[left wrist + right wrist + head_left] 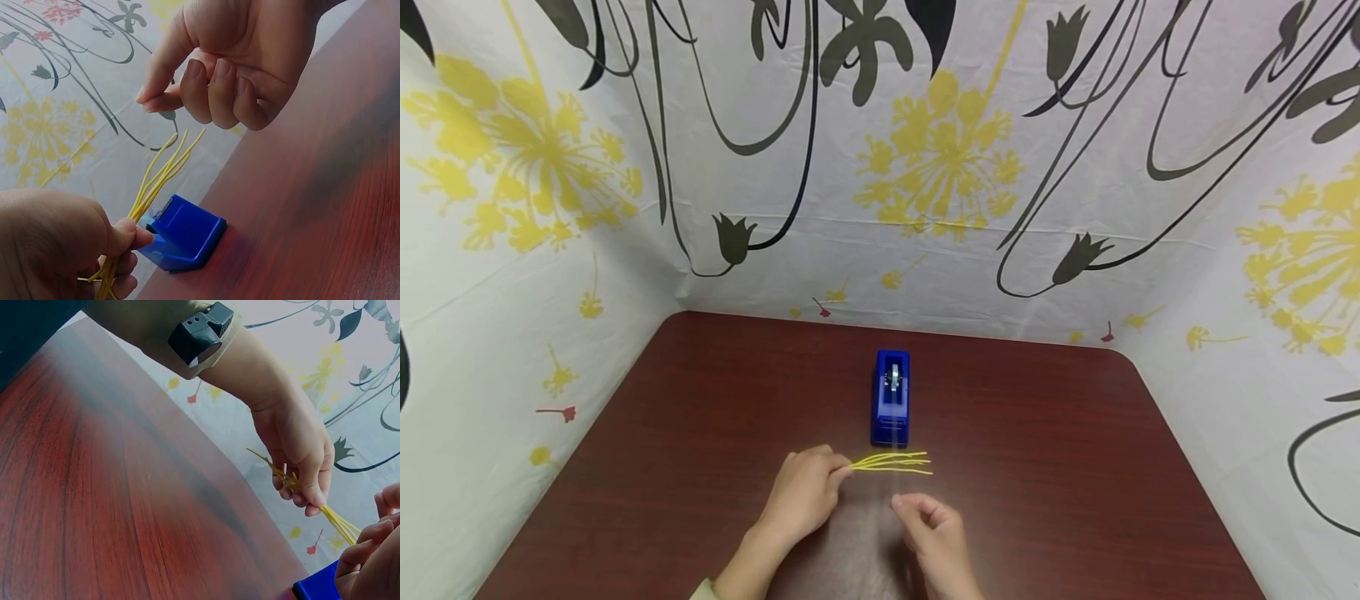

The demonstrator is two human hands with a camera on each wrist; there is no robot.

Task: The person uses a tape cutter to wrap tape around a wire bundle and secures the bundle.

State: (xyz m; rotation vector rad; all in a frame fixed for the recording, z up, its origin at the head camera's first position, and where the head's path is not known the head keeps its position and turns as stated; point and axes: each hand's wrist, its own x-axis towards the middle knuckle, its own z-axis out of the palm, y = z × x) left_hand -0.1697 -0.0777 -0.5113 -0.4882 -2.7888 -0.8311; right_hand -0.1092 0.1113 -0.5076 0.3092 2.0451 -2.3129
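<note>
My left hand point(805, 492) grips a bundle of thin yellow wires point(891, 462) near its middle; the loose ends fan out to the right. In the right wrist view, the bundle's other ends stick out behind the fingers. A blue tape dispenser point(891, 400) stands on the table just beyond the wires, its roll only partly visible. My right hand point(936, 533) is nearer me, thumb and index finger pinched together. Between those fingertips and the dispenser runs a faint strip of clear tape point(147, 134), hard to make out. It passes close to the wires.
The dark red wooden table point(737, 392) has rounded far corners. White cloth point(850, 183) with yellow and grey flower prints hangs around its back and sides.
</note>
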